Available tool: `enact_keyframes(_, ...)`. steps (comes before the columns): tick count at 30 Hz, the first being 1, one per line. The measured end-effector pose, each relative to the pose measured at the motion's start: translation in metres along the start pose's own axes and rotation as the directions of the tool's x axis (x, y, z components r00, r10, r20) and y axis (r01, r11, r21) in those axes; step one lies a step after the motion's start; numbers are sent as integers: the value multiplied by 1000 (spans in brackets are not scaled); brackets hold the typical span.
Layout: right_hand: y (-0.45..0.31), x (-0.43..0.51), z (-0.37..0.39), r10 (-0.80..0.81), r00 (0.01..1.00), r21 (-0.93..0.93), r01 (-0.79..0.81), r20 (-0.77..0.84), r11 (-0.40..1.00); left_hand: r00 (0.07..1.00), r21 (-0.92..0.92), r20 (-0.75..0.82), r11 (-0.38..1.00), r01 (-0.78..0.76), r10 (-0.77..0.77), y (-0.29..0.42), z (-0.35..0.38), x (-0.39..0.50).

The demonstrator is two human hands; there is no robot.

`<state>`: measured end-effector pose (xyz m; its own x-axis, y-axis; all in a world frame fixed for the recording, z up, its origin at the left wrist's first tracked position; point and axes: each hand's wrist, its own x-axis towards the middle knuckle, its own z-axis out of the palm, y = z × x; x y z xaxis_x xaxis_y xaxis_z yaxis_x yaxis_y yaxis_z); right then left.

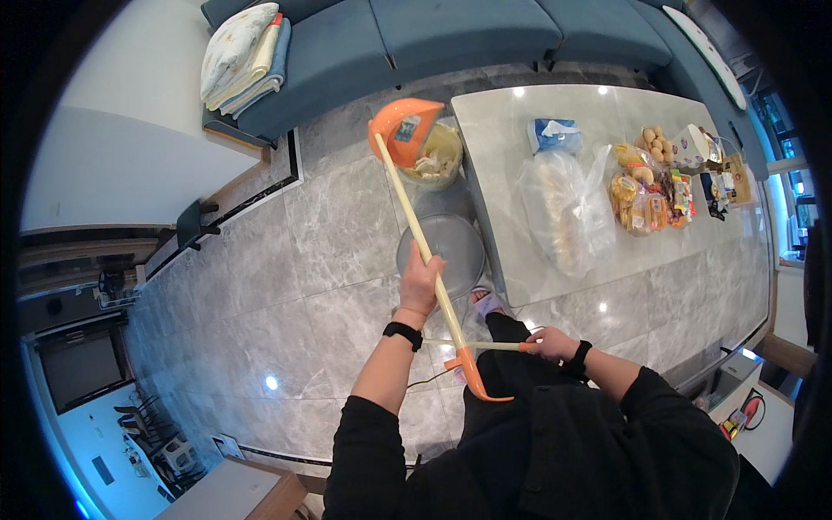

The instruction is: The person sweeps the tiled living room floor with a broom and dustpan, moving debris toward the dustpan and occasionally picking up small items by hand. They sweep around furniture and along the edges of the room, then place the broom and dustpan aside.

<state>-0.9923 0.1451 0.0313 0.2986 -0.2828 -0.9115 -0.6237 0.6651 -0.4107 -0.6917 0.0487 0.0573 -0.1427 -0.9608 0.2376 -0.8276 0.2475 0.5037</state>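
My left hand is closed around the cream pole of a long-handled orange dustpan. The pan is raised and tilted at the rim of a trash bin lined with a yellowish bag, which has crumpled waste inside. The hooked orange end of the dustpan's handle hangs in front of my dark trousers. Low on the right, my right hand grips the orange end of a second pale pole. That pole passes behind the dustpan handle, and its far end is hidden. Both wrists wear black bands.
A round grey object lies on the tiled floor near my slippered foot. The low table holds a tissue pack, a clear plastic bag and several food packages. A blue-grey sofa carries folded bedding.
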Motion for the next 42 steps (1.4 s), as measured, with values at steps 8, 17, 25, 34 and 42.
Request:
enact_keyframes(8, -6, -1, -2, 20, 1000, -34, -20, 5, 999, 999, 36, -34, 999, -24, 25, 0, -13, 2)
enact_keyframes(17, -12, 0, 1, 80, 996, -28, -79, 43, 997, 914, -165, -360, 977, 135, -187, -5, -57, 1)
enact_keyframes(25, -9, 9, 20, -379, 921, -766, 311, 96, 562, 625, -576, -467, 751, 322, -626, -44, -128, -105)
enact_keyframes(34, -3, 25, 55, -251, 928, -759, 370, 275, 536, -115, -938, -308, 281, 202, -944, -20, -221, -323)
enact_keyframes(42, -77, -10, 99, -58, 988, -496, 121, 141, 860, -492, -968, -252, 209, 142, -833, 45, -199, -492)
